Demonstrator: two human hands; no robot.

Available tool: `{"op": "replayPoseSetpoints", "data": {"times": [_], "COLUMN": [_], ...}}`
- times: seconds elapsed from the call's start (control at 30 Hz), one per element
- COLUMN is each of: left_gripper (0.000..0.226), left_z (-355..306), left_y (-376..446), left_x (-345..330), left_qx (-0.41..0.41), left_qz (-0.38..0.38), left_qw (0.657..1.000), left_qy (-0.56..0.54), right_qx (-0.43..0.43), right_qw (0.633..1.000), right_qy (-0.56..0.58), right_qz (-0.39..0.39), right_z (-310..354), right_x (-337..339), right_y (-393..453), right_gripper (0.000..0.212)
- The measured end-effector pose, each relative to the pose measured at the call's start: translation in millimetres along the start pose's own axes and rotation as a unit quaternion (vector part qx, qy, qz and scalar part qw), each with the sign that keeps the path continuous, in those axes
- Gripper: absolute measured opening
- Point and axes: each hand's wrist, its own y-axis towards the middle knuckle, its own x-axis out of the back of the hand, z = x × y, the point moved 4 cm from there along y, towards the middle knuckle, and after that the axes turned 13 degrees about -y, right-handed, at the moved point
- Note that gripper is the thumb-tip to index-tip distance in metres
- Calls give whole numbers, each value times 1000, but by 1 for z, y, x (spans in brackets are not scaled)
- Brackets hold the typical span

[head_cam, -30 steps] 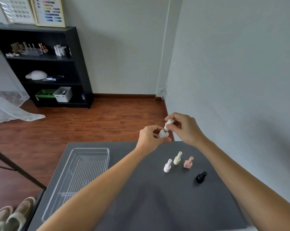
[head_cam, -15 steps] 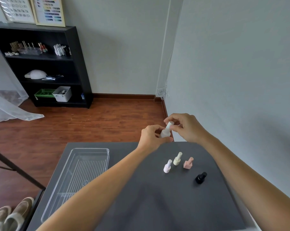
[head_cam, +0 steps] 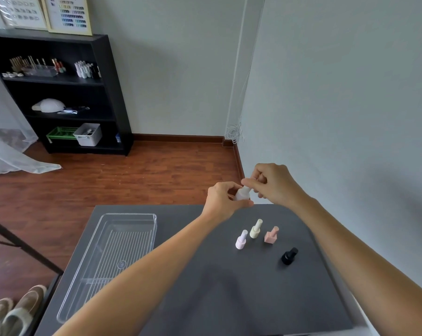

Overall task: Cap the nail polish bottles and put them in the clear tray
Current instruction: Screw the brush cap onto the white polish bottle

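Above the far edge of the dark table I hold a white nail polish bottle (head_cam: pixel 242 194). My left hand (head_cam: pixel 223 201) grips its body. My right hand (head_cam: pixel 275 184) pinches its cap, which my fingers mostly hide. On the table stand a lilac bottle (head_cam: pixel 241 240), a cream bottle (head_cam: pixel 256 229), a pink square bottle (head_cam: pixel 271 235) and a black bottle (head_cam: pixel 289 256), all with caps on. The clear tray (head_cam: pixel 142 217) lies at the table's left with nothing in it.
The dark table (head_cam: pixel 205 299) stands against a grey wall on the right. A black shelf unit (head_cam: pixel 67 93) is at the far left on the wooden floor. Slippers (head_cam: pixel 13 311) and a black stand leg (head_cam: pixel 23 246) are left of the table.
My right hand has brought the cap down onto the white bottle, and its fingers now cover the cap. Both hands stay in nearly the same place.
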Motion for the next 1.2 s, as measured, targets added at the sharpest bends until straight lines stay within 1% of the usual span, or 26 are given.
{"op": "replayPoseSetpoints", "data": {"times": [0.03,0.07,0.1,0.17,0.23,0.33,0.4,0.43,0.47,0.53,0.6,0.67,0.73,0.77,0.8,0.87,0.93,0.97,1.07,1.13,1.2], "left_gripper": [38,38,38,39,40,39,36,35,34,32,34,36,33,33,33,34,37,38,39,38,39], "left_z": [0,0,0,-1,-2,-2,-2,-2,-2,-3,-3,-3,-2,-1,-1,0,1,2,5,8,9], "left_y": [0,0,0,0,1,0,-2,-2,-2,-2,-1,-1,-2,-2,-2,-1,1,1,1,1,3], "left_x": [-1,-3,-4,-4,-4,-5,-8,-9,-10,-11,-11,-12,-16,-18,-20,-22,-23,-24,-30,-34,-37], "left_qx": [1,1,0,-1,-3,-5,-3,-2,-2,-2,-4,-6,-5,-3,-1,4,8,9,12,16,22], "left_qz": [1,1,2,2,4,7,7,9,12,16,17,18,18,19,21,23,24,25,32,28,30], "left_qw": [1000,1000,1000,1000,1000,1000,1000,1000,1000,1000,1000,1000,1000,1000,1000,1000,1000,1000,999,999,999], "left_qy": [1,0,-1,-3,-6,-4,-3,-3,-4,-4,-3,0,2,2,2,3,0,0,2,-5,-4], "right_qx": [-10,-12,-5,28,57,33,14,11,17,44,64,43,6,-9,-16,-10,10,14,-13,-32,-33], "right_qw": [1000,999,999,1000,998,999,999,999,999,999,997,999,1000,1000,1000,1000,997,997,998,998,997], "right_qy": [-23,-40,-40,-2,19,-3,-36,-46,-33,17,28,14,3,-5,-5,30,71,74,55,40,49], "right_qz": [-3,-2,-5,8,25,7,-4,-6,-8,4,15,5,-8,-10,-14,-3,21,22,-25,-46,-41], "right_z": [-1,-3,-3,-4,-5,-5,-9,-11,-12,-12,-13,-14,-16,-18,-22,-26,-28,-30,-36,-40,-45], "right_x": [-1,-2,-2,1,2,0,-2,-1,-2,1,3,1,-1,-2,-4,-5,-5,-5,-5,-6,-8], "right_y": [0,-1,-2,-4,-5,-6,-6,-6,-7,-9,-10,-11,-10,-10,-11,-14,-18,-20,-23,-24,-26], "right_gripper": [34,38,36,24,23,4,30,36,34,24,16,5,26,33,35,29,32,29,6,14,23]}}
